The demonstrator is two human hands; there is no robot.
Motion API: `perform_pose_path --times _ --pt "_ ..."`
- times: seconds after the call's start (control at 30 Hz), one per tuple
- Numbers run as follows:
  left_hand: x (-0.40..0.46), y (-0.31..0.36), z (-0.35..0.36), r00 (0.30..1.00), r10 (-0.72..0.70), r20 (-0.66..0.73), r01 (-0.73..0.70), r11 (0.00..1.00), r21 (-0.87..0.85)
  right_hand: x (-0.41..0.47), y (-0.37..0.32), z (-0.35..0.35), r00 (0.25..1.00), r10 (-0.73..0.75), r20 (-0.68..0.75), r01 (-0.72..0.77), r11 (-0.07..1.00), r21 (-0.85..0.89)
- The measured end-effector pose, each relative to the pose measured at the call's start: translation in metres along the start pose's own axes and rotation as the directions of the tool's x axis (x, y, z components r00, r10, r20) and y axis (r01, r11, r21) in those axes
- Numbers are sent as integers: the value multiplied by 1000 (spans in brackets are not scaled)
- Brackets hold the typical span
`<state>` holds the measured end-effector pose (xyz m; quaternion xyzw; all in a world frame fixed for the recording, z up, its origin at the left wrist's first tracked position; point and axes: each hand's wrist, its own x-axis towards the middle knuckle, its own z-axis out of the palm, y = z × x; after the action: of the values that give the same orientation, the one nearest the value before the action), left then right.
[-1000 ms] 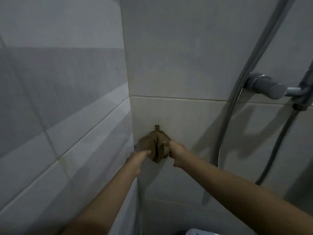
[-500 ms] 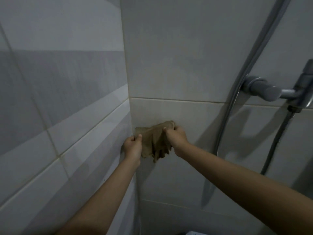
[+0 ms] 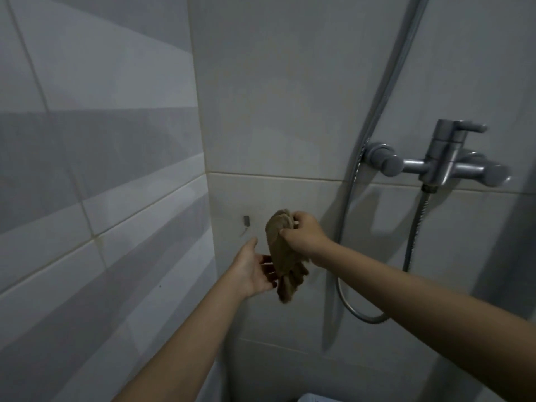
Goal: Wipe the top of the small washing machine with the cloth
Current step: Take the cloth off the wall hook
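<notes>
Hands: right hand (image 3: 304, 237) pinches bunched brown cloth (image 3: 282, 256) at its top, mid-frame; left hand (image 3: 253, 272) open, palm up, just beside the hanging end, holding nothing. Risk: loose pinch could drop the cloth; dangling end may snag the wall hook (image 3: 246, 220) at left. Shower hose (image 3: 348, 256) close on the right, corner wall at left, tight room. Washing machine (image 3: 314, 398): likely the pale sliver at bottom edge.

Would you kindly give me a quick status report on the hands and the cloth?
Right hand shut on brown cloth, off the wall hook. Left hand open, palm up beside the cloth's hanging end. Washing machine top not clearly in view; wiping not started.
</notes>
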<state>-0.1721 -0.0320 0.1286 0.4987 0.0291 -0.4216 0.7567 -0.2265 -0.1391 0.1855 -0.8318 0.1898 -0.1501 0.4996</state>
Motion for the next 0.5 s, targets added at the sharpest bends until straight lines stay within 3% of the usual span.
perform_pose_path --times 0.13,0.23,0.4,0.5 --pt "-12 -23 30 982 97 162 -57 970 -236 -23 22 -19 1000 -23 2 23 997 80" --pt "-20 -36 45 964 166 206 -122 970 -210 -33 41 -32 988 -126 -93 121 991 -57" --pt "-25 -61 64 937 285 204 -307 947 90 -45 60 -66 958 -209 -195 148 946 -288" --pt "-31 -72 73 915 339 217 -401 818 412 -53 65 -92 990 -135 -45 113 939 -323"
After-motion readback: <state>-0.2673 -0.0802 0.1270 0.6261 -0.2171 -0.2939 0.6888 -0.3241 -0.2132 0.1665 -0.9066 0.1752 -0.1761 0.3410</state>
